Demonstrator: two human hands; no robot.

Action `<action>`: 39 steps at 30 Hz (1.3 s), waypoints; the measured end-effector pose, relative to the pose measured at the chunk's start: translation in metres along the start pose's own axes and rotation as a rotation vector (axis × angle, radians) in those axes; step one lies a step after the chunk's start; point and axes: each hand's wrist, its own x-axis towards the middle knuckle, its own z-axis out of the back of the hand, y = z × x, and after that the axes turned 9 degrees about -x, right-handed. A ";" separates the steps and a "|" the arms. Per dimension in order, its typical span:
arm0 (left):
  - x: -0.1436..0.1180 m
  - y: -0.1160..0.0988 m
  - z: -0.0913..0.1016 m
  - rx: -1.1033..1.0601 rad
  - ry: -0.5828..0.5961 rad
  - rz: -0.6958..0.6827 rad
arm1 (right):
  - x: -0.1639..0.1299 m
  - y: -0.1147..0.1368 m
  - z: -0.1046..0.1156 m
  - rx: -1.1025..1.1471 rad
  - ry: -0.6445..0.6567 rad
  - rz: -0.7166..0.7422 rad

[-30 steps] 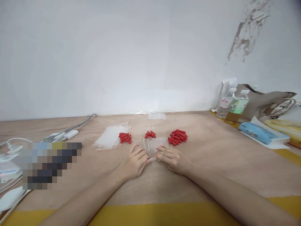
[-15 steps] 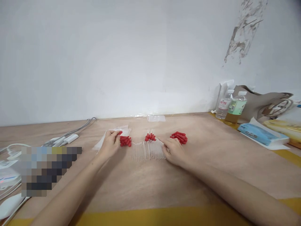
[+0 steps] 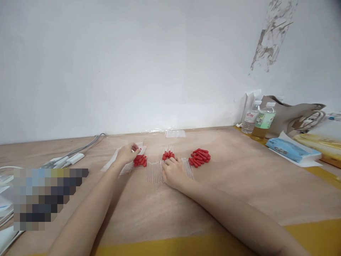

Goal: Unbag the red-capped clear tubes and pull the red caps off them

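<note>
My left hand (image 3: pixel 128 153) is pinched at the fingertips, with a small red rubber bulb (image 3: pixel 140 149) just showing between them. Right beneath it lies a left pile of red bulbs (image 3: pixel 140 161). My right hand (image 3: pixel 174 173) rests with curled fingers over a row of thin clear glass dropper tubes (image 3: pixel 154 172), hiding the row's middle; what its fingertips hold cannot be made out. Just beyond those fingers lie several tubes fitted with red bulbs (image 3: pixel 168 155), their clear ends pointing to the wall. A larger pile of red bulbs (image 3: pixel 200 157) sits to the right.
A clear plastic bag (image 3: pixel 113 160) lies under my left hand. Cables (image 3: pixel 92 143) and white plugs are at the left. Two bottles (image 3: pixel 263 122), a blue tissue pack (image 3: pixel 291 149) and a grey bag (image 3: pixel 290 113) stand at the right. A wall (image 3: pixel 133 71) closes off the back.
My right hand has moved left from the row's right end to its middle, its fingers now curled. My left hand has stayed near the left pile, turning slightly. The view has shifted a little.
</note>
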 end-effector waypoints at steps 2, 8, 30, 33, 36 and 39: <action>-0.001 0.001 0.000 0.031 0.032 0.009 | -0.002 0.001 0.000 0.010 0.002 -0.006; -0.001 0.005 0.003 0.065 0.085 0.064 | -0.005 0.002 0.002 0.070 -0.003 -0.003; -0.022 -0.092 -0.053 0.151 0.093 -0.258 | -0.054 -0.065 0.014 0.109 -0.233 -0.065; -0.015 -0.095 -0.062 0.186 0.112 -0.252 | -0.059 -0.068 0.011 0.130 -0.265 -0.082; -0.010 -0.093 -0.064 0.184 0.074 -0.198 | -0.059 -0.070 0.011 0.147 -0.274 -0.103; -0.015 -0.092 -0.057 0.170 0.002 -0.132 | -0.059 -0.071 0.011 0.162 -0.269 -0.112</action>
